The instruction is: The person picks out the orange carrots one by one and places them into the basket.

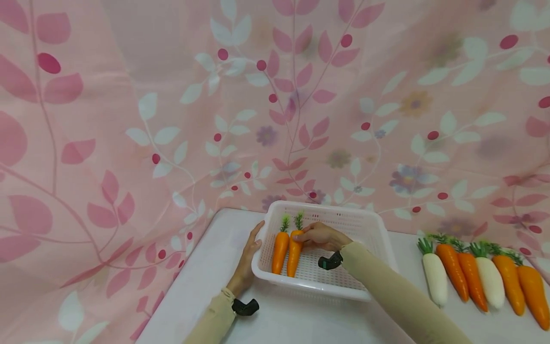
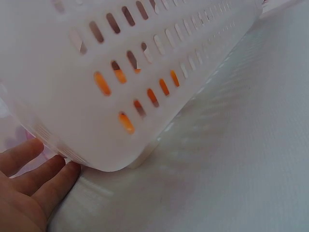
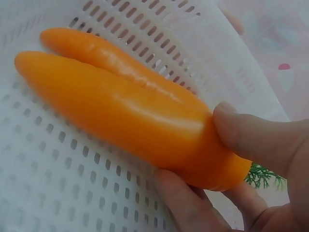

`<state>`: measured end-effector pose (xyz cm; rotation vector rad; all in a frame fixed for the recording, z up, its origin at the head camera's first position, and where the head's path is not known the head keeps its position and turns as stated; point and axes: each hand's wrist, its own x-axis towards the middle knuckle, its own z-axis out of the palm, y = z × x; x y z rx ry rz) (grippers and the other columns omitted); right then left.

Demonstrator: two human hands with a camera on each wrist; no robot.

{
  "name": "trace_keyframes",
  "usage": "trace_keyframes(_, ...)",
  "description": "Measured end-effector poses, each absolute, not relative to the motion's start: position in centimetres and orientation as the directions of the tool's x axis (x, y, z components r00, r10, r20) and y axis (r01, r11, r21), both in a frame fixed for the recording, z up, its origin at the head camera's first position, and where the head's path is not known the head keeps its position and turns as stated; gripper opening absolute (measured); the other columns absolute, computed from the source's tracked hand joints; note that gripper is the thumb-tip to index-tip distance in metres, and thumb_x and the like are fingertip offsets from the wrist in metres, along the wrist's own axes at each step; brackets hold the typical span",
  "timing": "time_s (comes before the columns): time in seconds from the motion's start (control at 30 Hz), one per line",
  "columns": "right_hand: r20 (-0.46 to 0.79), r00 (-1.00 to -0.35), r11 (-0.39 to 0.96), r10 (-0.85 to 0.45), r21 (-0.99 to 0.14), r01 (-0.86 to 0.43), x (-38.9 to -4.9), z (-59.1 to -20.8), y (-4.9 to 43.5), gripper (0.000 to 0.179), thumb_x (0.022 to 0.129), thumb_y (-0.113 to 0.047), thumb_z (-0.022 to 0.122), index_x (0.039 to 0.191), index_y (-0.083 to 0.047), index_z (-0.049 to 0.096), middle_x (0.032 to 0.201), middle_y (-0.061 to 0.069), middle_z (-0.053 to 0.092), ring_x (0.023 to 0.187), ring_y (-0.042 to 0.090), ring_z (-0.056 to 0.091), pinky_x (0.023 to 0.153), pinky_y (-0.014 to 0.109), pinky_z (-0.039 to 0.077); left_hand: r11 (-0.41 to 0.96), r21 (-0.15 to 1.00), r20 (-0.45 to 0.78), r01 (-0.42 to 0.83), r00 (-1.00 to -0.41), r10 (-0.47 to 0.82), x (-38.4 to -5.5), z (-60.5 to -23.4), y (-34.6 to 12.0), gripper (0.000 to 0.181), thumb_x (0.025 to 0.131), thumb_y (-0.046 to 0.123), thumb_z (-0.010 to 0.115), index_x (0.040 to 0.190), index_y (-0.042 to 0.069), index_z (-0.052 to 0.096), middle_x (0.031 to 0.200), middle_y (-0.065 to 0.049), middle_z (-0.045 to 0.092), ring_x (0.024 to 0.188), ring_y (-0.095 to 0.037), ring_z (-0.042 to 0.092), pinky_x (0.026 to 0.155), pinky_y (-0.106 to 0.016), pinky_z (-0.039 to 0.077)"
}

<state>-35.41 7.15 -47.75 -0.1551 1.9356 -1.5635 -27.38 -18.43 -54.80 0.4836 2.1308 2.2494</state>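
Inside the white plastic basket (image 1: 318, 289), two orange carrots with green tops lie side by side at the left end. My right hand (image 1: 323, 236) pinches the thick upper end of the right-hand carrot (image 1: 294, 253), thumb on one side and fingers on the other, as the right wrist view shows. The other carrot (image 1: 280, 252) lies just left of it, against the basket's left side. My left hand (image 1: 248, 258) is at the basket's left outer side; in the left wrist view its extended fingertips (image 2: 72, 169) touch the basket's lower corner.
To the right on the white table (image 1: 189, 267), a row of vegetables lies side by side: a white radish (image 1: 436, 279), another white radish (image 1: 491, 282), and several carrots, including one (image 1: 534, 294) at the far right. A pink floral cloth (image 1: 301, 119) hangs behind the table.
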Motion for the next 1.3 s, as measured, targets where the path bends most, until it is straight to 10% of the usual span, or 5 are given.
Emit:
trace_keyframes(0.5,-0.378,-0.800,0.377,-0.466,-0.903,0.207,-35.10,-47.26,7.13,0.024,0.096,-0.015,0.079,0.101,0.008,0.075,0.093,0.006,0.074,0.085,0.017,0.073,0.094,0.040,0.061,-0.076,0.975,0.222,0.210,-0.948,0.227,-27.61,-55.09,-18.59,0.057,0.112,0.039,0.031,0.169,0.039,0.020,0.176,0.007,0.021,0.157,-0.031,0.030,0.126,-0.060,0.028)
trace_keyframes(1.3,-0.388,-0.826,0.565,-0.408,-0.818,0.106,-34.96,-47.17,7.88,0.045,0.090,-0.034,0.085,0.116,0.002,0.077,0.112,0.011,0.074,0.096,0.023,0.071,0.088,0.042,0.064,-0.053,0.974,0.227,0.221,-0.949,0.218,-27.38,-54.82,-18.52,0.057,0.112,0.040,0.031,0.169,0.037,0.020,0.177,0.003,0.020,0.157,-0.035,0.031,0.126,-0.062,0.028)
